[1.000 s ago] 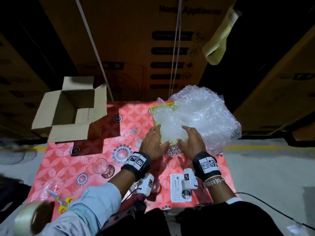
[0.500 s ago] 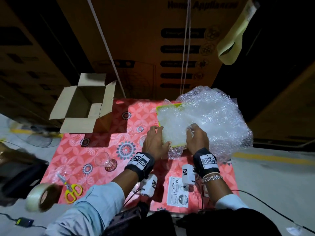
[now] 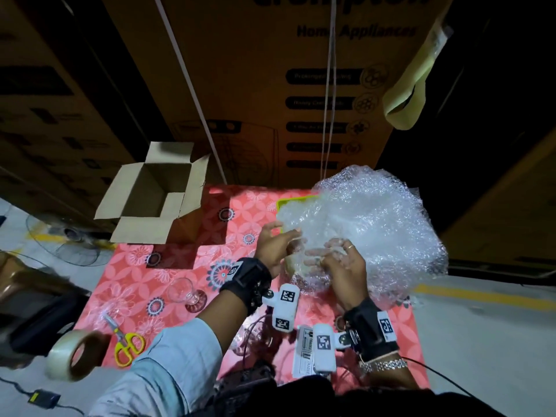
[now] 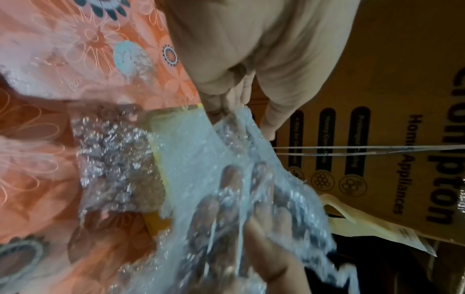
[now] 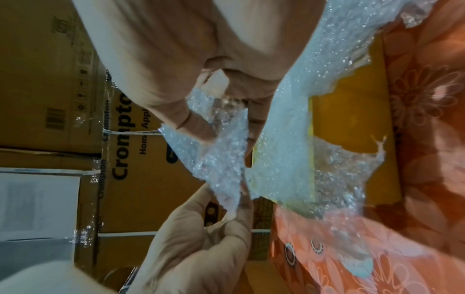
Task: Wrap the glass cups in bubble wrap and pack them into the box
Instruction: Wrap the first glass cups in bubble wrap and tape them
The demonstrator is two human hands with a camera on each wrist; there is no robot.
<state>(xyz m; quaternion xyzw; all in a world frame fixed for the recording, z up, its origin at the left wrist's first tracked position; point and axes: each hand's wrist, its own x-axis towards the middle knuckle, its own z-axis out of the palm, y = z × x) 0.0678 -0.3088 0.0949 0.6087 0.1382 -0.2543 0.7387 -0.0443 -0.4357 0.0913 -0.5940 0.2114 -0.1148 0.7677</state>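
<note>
cartons [image 3: 270,85] stand behind pink floral tablecloth [image 3: 180,266] holding open box [image 3: 156,194].

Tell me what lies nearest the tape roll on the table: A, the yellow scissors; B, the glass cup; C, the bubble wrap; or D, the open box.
A: in the head view the scissors lie right beside the tape roll at the table's near left corner, while the cup, box and bubble wrap sit farther away.
</note>
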